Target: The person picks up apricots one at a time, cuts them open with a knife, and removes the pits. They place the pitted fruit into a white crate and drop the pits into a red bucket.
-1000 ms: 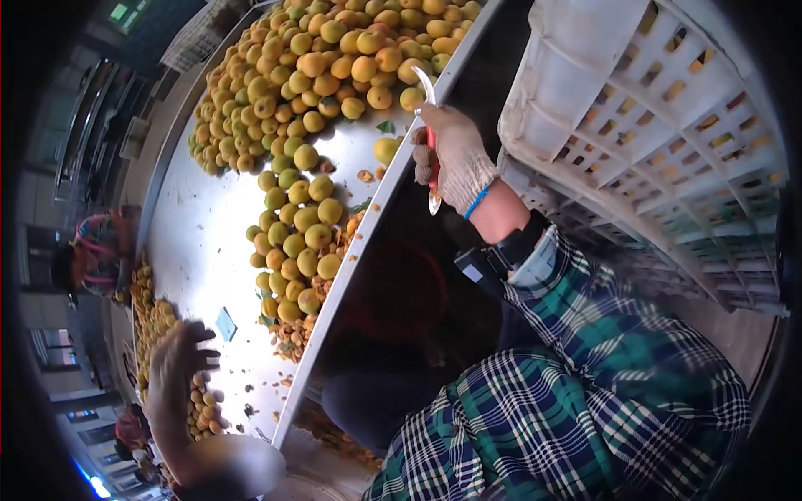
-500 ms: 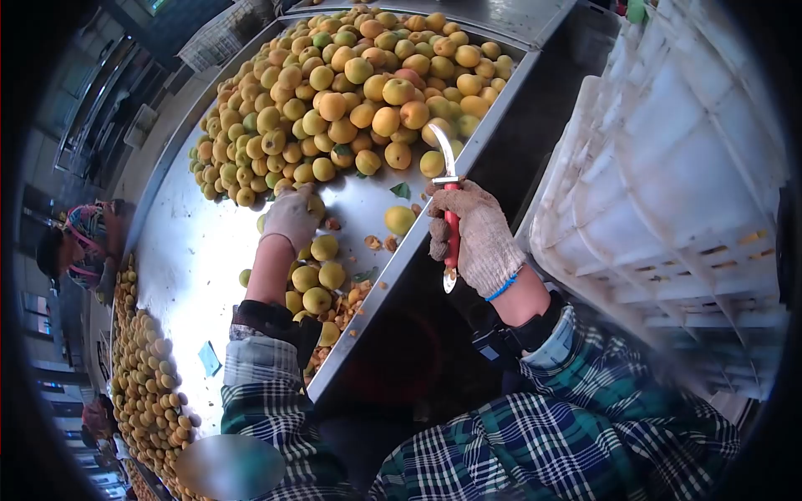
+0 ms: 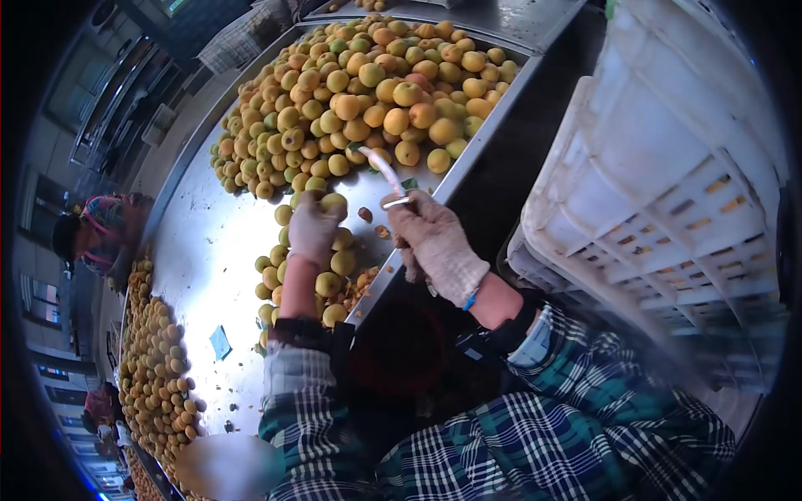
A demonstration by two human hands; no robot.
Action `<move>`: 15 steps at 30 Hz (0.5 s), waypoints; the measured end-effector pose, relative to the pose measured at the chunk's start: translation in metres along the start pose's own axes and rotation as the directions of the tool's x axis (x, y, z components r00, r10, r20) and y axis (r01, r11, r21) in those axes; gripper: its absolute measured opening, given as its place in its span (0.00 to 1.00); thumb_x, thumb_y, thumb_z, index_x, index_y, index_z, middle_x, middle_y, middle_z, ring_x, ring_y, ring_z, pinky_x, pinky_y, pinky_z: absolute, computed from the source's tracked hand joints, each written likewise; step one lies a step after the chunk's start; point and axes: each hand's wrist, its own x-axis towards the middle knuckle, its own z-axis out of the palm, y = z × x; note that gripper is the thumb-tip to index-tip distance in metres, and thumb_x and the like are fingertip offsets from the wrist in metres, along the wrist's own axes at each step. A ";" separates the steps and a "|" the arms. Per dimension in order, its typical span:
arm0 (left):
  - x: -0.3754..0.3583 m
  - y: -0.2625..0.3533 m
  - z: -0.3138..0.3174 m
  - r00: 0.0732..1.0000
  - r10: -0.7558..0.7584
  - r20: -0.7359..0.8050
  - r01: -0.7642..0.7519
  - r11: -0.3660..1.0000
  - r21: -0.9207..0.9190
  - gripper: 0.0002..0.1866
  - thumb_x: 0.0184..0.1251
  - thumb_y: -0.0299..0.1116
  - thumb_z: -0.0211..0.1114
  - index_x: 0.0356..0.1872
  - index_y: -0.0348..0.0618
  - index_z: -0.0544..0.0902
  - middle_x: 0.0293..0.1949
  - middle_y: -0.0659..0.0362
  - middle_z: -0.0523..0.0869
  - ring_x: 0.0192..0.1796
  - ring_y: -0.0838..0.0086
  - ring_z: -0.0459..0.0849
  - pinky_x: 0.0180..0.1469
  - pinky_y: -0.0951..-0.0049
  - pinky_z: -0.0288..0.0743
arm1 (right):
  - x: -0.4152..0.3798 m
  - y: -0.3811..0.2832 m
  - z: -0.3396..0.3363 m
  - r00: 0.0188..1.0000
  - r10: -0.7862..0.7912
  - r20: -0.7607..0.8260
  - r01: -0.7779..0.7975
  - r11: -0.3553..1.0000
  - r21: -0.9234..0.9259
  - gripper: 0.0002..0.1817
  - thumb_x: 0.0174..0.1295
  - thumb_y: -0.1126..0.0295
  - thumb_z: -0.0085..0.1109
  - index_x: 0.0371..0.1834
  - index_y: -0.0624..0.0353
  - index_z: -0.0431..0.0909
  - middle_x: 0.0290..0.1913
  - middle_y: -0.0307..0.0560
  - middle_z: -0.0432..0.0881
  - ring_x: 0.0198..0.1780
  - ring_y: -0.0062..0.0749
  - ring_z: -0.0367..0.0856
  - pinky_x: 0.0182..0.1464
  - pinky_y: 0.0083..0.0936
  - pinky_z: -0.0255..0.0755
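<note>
My left hand [image 3: 313, 234], in a light glove, is closed round a yellow-green fruit [image 3: 334, 205] over the metal table. To its right my right hand [image 3: 439, 250], in a stained knitted glove, grips a knife [image 3: 384, 171] whose curved blade points up and left. The knife's handle is mostly hidden by the fingers. A large heap of yellow and orange fruit [image 3: 347, 107] lies beyond both hands. Below my left hand are several loose fruits [image 3: 328, 284] and a pile of cut pieces [image 3: 362, 284] along the table's edge.
The metal table [image 3: 200, 275] bears another fruit heap [image 3: 154, 359] and a blue-green scrap [image 3: 220, 343] on the left. A white plastic crate [image 3: 635, 175] stands at the right. A co-worker [image 3: 104, 234] is across the table, and others are farther down at lower left.
My left hand has lifted from the heap's lower edge with a fruit. My right hand and the knife have moved left towards it, the blade now tilted left. The view has shifted slightly.
</note>
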 end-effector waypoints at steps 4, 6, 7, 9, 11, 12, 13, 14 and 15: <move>-0.061 0.006 -0.035 0.961 -0.135 0.241 0.254 0.083 -0.964 0.23 0.68 0.46 0.48 0.53 0.39 0.76 0.41 0.54 0.83 0.32 0.71 0.79 0.33 0.69 0.74 | 0.005 0.017 0.011 0.960 -0.278 0.021 0.239 0.785 -0.572 0.15 0.64 0.58 0.54 0.48 0.54 0.73 0.33 0.51 0.80 0.37 0.44 0.81 0.42 0.39 0.73; -0.098 -0.005 -0.035 0.954 -0.209 0.217 0.228 0.029 -0.973 0.23 0.68 0.47 0.48 0.54 0.40 0.75 0.43 0.54 0.82 0.34 0.71 0.78 0.34 0.71 0.74 | -0.003 0.025 0.026 0.940 -0.326 0.103 0.309 0.681 -0.664 0.17 0.63 0.59 0.54 0.52 0.53 0.71 0.35 0.53 0.81 0.42 0.50 0.81 0.47 0.43 0.73; -0.118 -0.010 -0.035 0.970 -0.176 0.170 0.188 0.086 -0.978 0.23 0.67 0.46 0.50 0.53 0.40 0.75 0.44 0.55 0.82 0.34 0.71 0.76 0.34 0.72 0.73 | -0.004 0.038 0.031 0.920 -0.361 0.153 0.361 0.623 -0.694 0.18 0.63 0.60 0.53 0.54 0.53 0.70 0.37 0.54 0.81 0.42 0.52 0.81 0.47 0.44 0.73; -0.147 0.000 -0.037 0.902 -0.242 0.357 0.255 -0.367 -0.895 0.23 0.65 0.45 0.53 0.55 0.40 0.74 0.47 0.56 0.80 0.31 0.72 0.72 0.33 0.74 0.69 | -0.014 0.043 0.042 0.934 -0.273 0.228 0.350 0.583 -0.733 0.23 0.60 0.65 0.54 0.60 0.51 0.67 0.38 0.56 0.81 0.43 0.56 0.80 0.48 0.42 0.73; -0.160 -0.018 -0.023 0.936 -0.175 0.304 0.209 -0.417 -0.885 0.25 0.66 0.44 0.53 0.59 0.39 0.71 0.54 0.53 0.78 0.48 0.64 0.77 0.53 0.65 0.72 | -0.020 0.054 0.050 0.916 -0.273 0.293 0.394 0.489 -0.778 0.24 0.60 0.63 0.54 0.61 0.50 0.65 0.38 0.58 0.81 0.42 0.56 0.80 0.46 0.48 0.74; -0.163 -0.019 -0.021 0.946 -0.163 0.279 0.195 -0.401 -0.895 0.26 0.66 0.44 0.53 0.61 0.39 0.69 0.58 0.51 0.76 0.56 0.61 0.77 0.62 0.62 0.70 | -0.023 0.058 0.053 0.901 -0.279 0.333 0.428 0.441 -0.789 0.24 0.61 0.62 0.54 0.61 0.49 0.63 0.38 0.58 0.81 0.42 0.57 0.81 0.44 0.51 0.74; -0.165 -0.018 -0.020 0.944 -0.168 0.284 0.201 -0.389 -0.899 0.27 0.66 0.44 0.53 0.62 0.39 0.69 0.59 0.51 0.75 0.60 0.60 0.75 0.65 0.60 0.66 | -0.025 0.060 0.055 0.908 -0.255 0.333 0.415 0.436 -0.798 0.24 0.61 0.62 0.54 0.61 0.49 0.63 0.38 0.58 0.81 0.41 0.57 0.81 0.44 0.51 0.74; -0.164 -0.009 -0.020 0.942 -0.173 0.287 0.206 -0.378 -0.903 0.27 0.66 0.44 0.53 0.63 0.40 0.68 0.60 0.50 0.74 0.63 0.59 0.72 0.68 0.59 0.63 | -0.027 0.056 0.052 0.913 -0.232 0.334 0.405 0.429 -0.807 0.24 0.61 0.63 0.54 0.61 0.49 0.63 0.38 0.58 0.81 0.41 0.57 0.81 0.43 0.51 0.74; -0.162 -0.006 -0.021 0.941 -0.171 0.291 0.214 -0.365 -0.906 0.28 0.66 0.43 0.53 0.64 0.40 0.67 0.62 0.49 0.72 0.67 0.58 0.70 0.71 0.57 0.59 | -0.028 0.055 0.054 0.919 -0.215 0.332 0.393 0.422 -0.817 0.24 0.61 0.63 0.54 0.61 0.49 0.63 0.38 0.57 0.81 0.41 0.58 0.81 0.43 0.51 0.74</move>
